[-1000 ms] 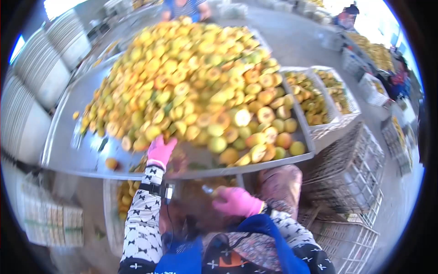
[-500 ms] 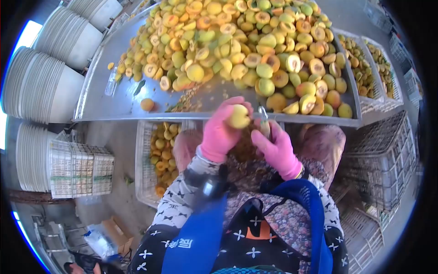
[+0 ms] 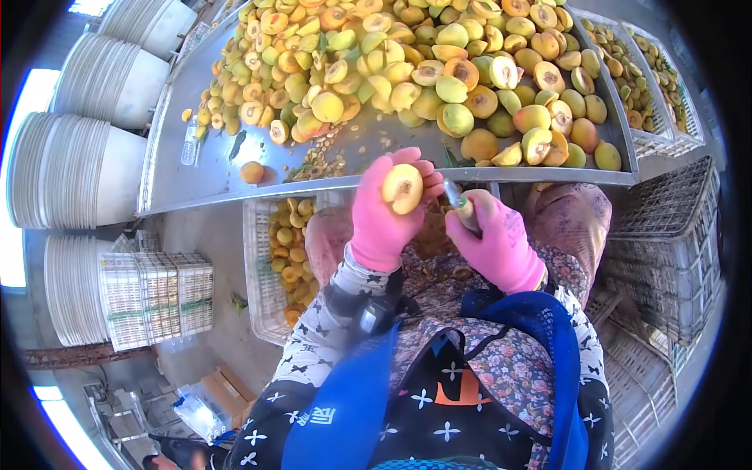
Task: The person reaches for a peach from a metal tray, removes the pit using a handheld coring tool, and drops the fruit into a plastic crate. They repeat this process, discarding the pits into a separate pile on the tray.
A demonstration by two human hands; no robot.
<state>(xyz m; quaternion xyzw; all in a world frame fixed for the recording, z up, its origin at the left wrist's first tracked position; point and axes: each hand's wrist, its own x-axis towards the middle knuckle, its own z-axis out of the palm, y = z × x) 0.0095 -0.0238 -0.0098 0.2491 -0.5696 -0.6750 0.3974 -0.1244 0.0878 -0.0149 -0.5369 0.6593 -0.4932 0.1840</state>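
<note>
My left hand (image 3: 385, 215), in a pink glove, holds a halved yellow fruit (image 3: 403, 189) with its cut face turned up, a brown hollow or pit at its centre. My right hand (image 3: 498, 243), also gloved in pink, is closed around a small tool (image 3: 464, 210) with a pale handle and a metal tip. The tip points toward the fruit but stands apart from it. Both hands are just below the front edge of a metal table (image 3: 313, 185), where many whole and halved fruits (image 3: 345, 70) are heaped.
A crate of fruit (image 3: 258, 270) stands below the table at the left. More fruit crates (image 3: 654, 141) are at the right, above stacked empty crates (image 3: 658, 243). Stacked white tubs (image 3: 78, 168) and a crate (image 3: 160, 301) line the left side. A clear bottle (image 3: 190, 142) lies on the table.
The fruit in my left hand now shows its cut face instead of its rounded skin. My right hand has moved slightly right and down with the tool, and the view has shifted.
</note>
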